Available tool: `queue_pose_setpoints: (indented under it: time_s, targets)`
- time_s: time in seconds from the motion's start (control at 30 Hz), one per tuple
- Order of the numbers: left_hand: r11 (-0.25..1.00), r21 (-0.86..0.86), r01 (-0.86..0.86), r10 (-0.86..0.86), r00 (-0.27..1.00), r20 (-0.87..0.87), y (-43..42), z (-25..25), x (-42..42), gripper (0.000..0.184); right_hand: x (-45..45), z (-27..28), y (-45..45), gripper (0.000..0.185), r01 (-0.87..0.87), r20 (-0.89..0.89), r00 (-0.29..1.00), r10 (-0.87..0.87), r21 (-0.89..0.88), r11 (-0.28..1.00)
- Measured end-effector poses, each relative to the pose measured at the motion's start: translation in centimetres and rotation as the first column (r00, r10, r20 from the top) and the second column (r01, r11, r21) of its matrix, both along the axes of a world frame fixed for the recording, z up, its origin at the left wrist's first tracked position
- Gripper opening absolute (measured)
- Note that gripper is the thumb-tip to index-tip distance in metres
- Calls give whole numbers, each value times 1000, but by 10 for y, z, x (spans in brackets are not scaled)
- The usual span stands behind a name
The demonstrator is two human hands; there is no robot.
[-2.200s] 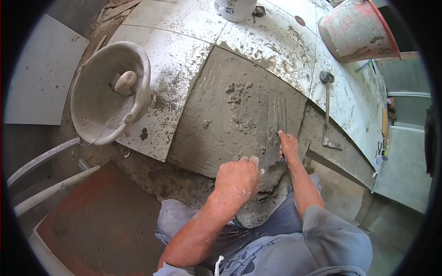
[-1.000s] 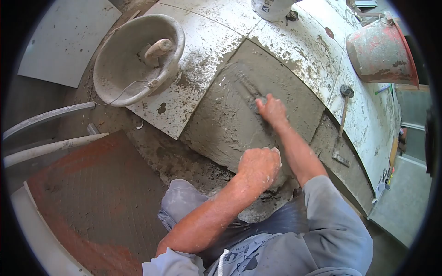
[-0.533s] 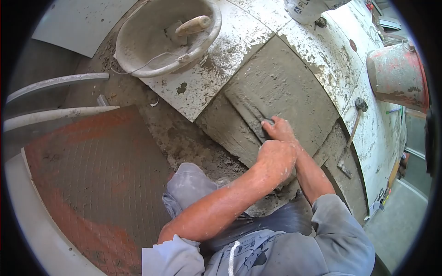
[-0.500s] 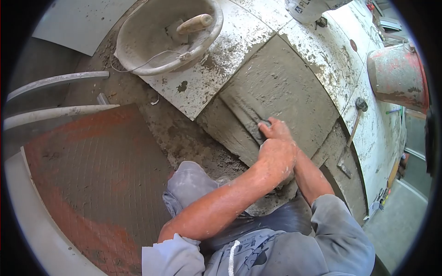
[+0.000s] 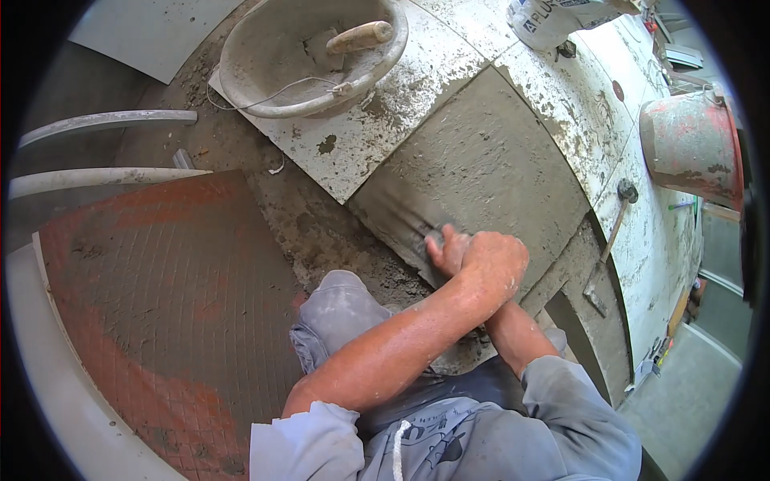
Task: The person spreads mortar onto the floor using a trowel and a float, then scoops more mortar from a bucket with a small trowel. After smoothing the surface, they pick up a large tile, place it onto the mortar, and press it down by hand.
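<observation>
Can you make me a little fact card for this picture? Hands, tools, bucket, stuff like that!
Right hand: gripping a blurry trowel at the grey mortar
Left hand: seen over the right wrist; fingers hidden
Basin: wooden-handled tool inside
Bucket: red-rimmed, at picture's right
Red panel: at picture's left, mortar-smeared

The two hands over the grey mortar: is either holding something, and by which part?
The right hand grips a trowel, apparently by its handle; blur hides the exact hold. Whether the left hand, its palm hidden, holds anything cannot be told.
</observation>
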State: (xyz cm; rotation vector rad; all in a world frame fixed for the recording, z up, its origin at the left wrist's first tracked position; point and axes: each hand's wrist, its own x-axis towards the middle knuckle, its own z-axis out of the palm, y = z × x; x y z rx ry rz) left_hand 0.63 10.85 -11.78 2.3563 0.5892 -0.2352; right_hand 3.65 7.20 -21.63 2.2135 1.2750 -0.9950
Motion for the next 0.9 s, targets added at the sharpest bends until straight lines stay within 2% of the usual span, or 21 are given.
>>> queue_pose_setpoints:
  time_s: [0.03, 0.07, 0.13, 0.17, 0.27, 0.3, 0.33, 0.37, 0.43, 0.5, 0.53, 0.6, 0.63, 0.7, 0.8, 0.87, 0.9]
  targets:
    - [993, 113, -32, 27, 998, 52, -4, 1, 0, 9, 8, 0, -1, 50, 97, 63, 993, -104, 111, 989]
    - [993, 112, -31, 26, 999, 48, -6, -3, 0, 9, 18, -2, 0, 50, 183, 113, 971, -213, 227, 957]
    - [991, 132, 10, -33, 984, 177, -12, -17, -1, 19, 54, -36, 6, 50, 222, 104, 962, -253, 245, 944]
    - [991, 136, 12, -36, 983, 180, -13, -20, -2, 19, 63, -38, 13, 50, 252, 101, 952, -288, 271, 929]
    - [997, 49, -58, 48, 984, 171, -11, -19, -1, 19, 56, -37, -6, 49, 222, 31, 970, -241, 291, 931]
    - [999, 35, -16, 13, 996, 87, -6, -12, -1, 19, 46, -33, -10, 49, 201, -4, 978, -209, 298, 933]
    - [1000, 13, 29, -29, 1000, 3, -2, -7, -1, 19, 38, -30, -12, 49, 203, -3, 977, -211, 294, 934]
    - [999, 7, 36, -36, 999, 4, -2, -6, -1, 19, 28, -15, -10, 49, 165, 9, 985, -172, 231, 959]
    - [990, -143, 11, -9, 1000, 15, 1, -5, 3, 20, 11, 22, 4, 49, 85, 27, 996, -89, 114, 990]
    - [996, -86, 28, -26, 999, 27, -1, -5, 4, 19, 3, 42, 12, 49, 5, 26, 1000, -5, -4, 1000]
    - [999, -31, 43, -42, 998, 37, -4, -5, 4, 19, 12, 20, 7, 49, 16, 24, 1000, -16, -4, 1000]
    - [998, -47, 46, -44, 998, 43, -7, -6, 1, 18, 54, -47, -3, 48, 219, 73, 965, -251, 296, 930]
    - [997, -65, 40, -37, 998, 50, -9, -6, 0, 17, 75, -54, 1, 48, 226, 78, 963, -260, 297, 928]
    - [994, -95, 48, -43, 998, 53, -6, -2, -5, 16, 108, -61, 9, 49, 314, 79, 918, -388, 454, 834]
    - [993, -110, 41, -34, 998, 62, -2, -2, -8, 16, 122, -69, -5, 51, 400, 41, 873, -487, 512, 760]
    - [993, -103, 58, -51, 996, 76, -4, -9, -9, 17, 99, -63, -34, 51, 432, 30, 868, -495, 446, 784]
    - [998, -35, 45, -41, 995, 90, -5, -13, -9, 20, 89, -75, -65, 50, 376, 9, 904, -427, 456, 806]
